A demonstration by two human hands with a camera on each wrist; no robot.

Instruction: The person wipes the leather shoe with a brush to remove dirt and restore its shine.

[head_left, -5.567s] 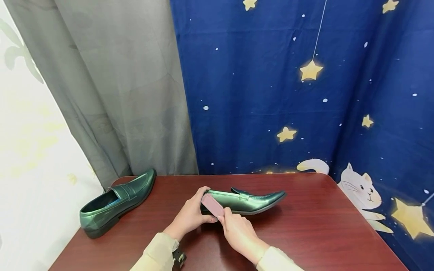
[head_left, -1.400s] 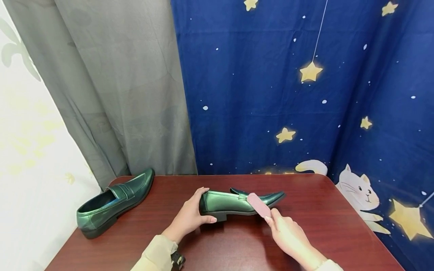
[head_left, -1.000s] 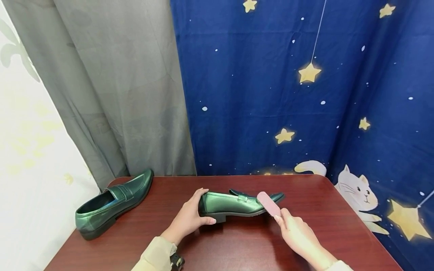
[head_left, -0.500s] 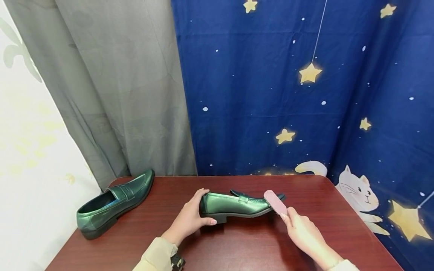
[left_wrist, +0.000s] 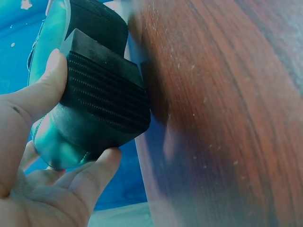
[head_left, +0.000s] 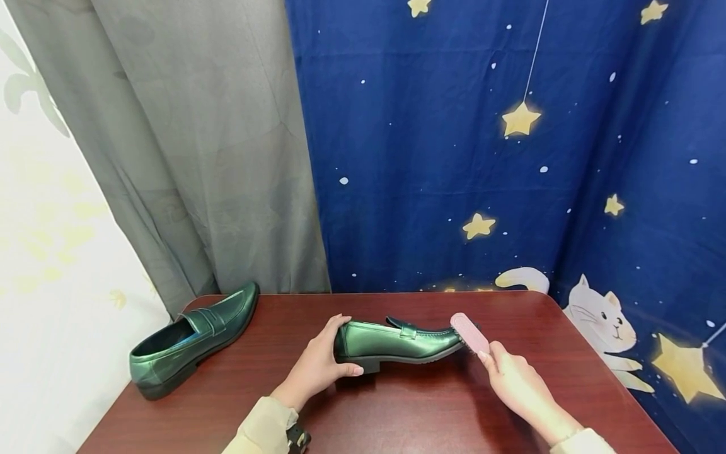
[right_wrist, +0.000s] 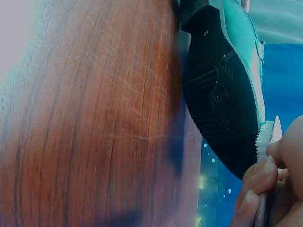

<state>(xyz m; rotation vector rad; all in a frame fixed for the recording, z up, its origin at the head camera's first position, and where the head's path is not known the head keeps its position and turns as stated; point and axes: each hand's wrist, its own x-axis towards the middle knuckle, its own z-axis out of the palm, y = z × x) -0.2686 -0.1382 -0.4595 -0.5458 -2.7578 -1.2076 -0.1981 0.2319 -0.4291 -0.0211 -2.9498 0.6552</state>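
Observation:
A shiny green loafer (head_left: 380,340) lies tipped on its side above the table, toe to the right. My left hand (head_left: 319,366) grips it round the heel, thumb beside the heel block (left_wrist: 106,90) in the left wrist view. A pink brush (head_left: 471,333) is in my right hand (head_left: 520,386), its handle pinched between thumb and fingers. Its pale bristles (right_wrist: 263,142) touch the upper's edge near the toe in the right wrist view, where the patterned dark sole (right_wrist: 220,90) faces the camera. The brush hides the toe tip in the head view.
A second green loafer (head_left: 195,343) stands upright at the table's left edge, toe pointing to the back. The reddish-brown wooden table (head_left: 397,416) ends at a grey curtain (head_left: 227,157) and a blue star-patterned curtain (head_left: 420,157).
The brush in my right hand has travelled from the loafer's heel rightward along its side to the toe. My left hand keeps its grip at the heel, nearly unmoved.

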